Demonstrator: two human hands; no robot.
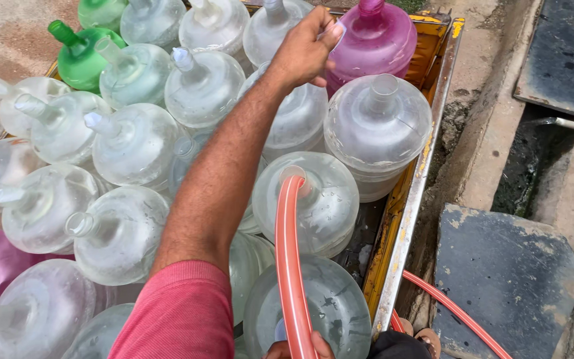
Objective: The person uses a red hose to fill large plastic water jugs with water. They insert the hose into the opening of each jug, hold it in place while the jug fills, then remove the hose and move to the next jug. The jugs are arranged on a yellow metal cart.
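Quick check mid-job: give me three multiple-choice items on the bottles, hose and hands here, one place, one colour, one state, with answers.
1. Where does the striped orange hose end?
A. in a clear plastic water jug's neck
B. on the ground
C. in the pink jug

2. What colour is the jug beside the left hand?
A. blue
B. pink
C. black

3. The open-necked clear jug stands:
A. upright
B. upside down
C. crushed flat

Answers: A, hose tip sits in that neck; B, translucent pink body; A, its mouth faces up.
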